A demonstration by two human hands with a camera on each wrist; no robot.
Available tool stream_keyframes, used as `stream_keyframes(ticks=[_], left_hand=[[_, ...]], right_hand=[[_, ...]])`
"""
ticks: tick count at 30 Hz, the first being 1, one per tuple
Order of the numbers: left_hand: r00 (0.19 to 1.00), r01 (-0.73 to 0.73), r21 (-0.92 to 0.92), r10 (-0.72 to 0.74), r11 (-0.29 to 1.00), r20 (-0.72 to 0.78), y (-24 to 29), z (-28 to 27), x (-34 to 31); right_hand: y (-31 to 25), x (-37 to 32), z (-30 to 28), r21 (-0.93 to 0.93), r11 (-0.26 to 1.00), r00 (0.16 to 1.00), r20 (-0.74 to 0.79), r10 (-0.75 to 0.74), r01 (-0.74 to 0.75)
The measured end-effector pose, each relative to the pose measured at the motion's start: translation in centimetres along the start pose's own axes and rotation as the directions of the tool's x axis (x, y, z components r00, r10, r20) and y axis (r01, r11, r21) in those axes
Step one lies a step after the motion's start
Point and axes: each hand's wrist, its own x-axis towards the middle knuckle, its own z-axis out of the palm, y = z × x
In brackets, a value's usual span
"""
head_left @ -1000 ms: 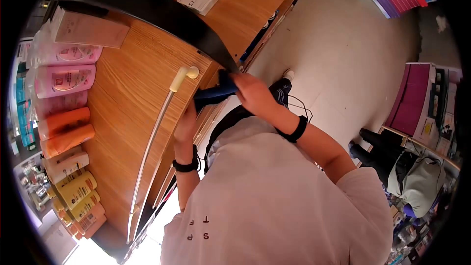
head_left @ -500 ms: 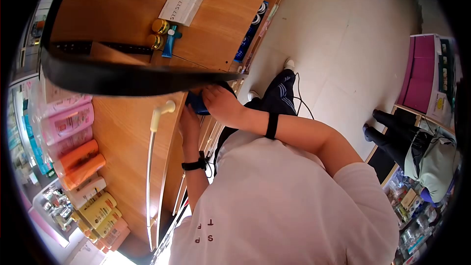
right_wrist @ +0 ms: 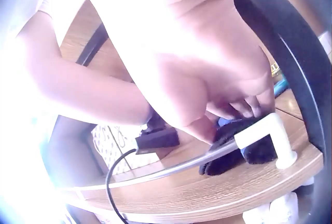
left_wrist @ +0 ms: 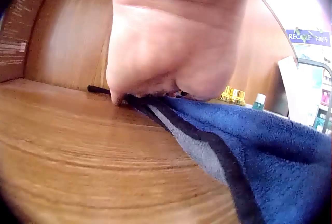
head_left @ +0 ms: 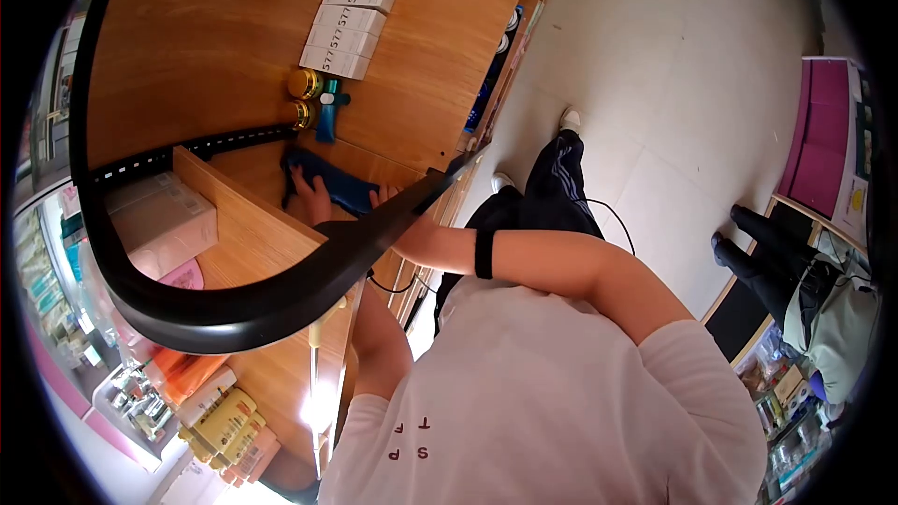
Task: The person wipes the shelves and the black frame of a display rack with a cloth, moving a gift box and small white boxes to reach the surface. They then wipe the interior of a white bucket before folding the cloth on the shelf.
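Two hands on blue cloth (head_left: 348,189) (wooden shelf (head_left: 421,65)): left hand (head_left: 313,193) seemingly flat, pressing; right hand (right_wrist: 207,94) pinches it.

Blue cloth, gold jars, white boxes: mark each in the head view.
blue cloth (head_left: 351,192), head view, bare fabric beside the fingers
gold jars (head_left: 304,84), head view, upper jar's lid
white boxes (head_left: 339,30), head view, middle box's face

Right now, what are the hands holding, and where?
A blue cloth. The right hand grips its end by the rail; the left hand presses on its dark-bordered edge.
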Motion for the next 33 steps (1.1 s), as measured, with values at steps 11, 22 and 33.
stream_keyframes(ticks=[11, 22, 33], left_hand=[[0.994, 0.012, -0.028, -0.009, 1.0, 0.108, 3.1, -0.6, 2.0], [0.99, -0.115, 0.399, 0.072, 0.91, 0.121, 9.6, -2.1, 2.0], [0.991, 0.032, 0.595, -0.102, 0.803, 0.085, 8.4, 0.4, 2.4]], right_hand=[[-1.0, 0.3, 2.0, -0.373, 0.928, 1.0, 0.023, -0.014, 0.022], [-0.5, 1.3, 2.9, -0.419, 0.908, 0.983, -0.154, -0.095, 0.022], [0.3, 2.3, 10.0, -0.242, 0.97, 0.988, -0.148, -0.042, 0.005]])
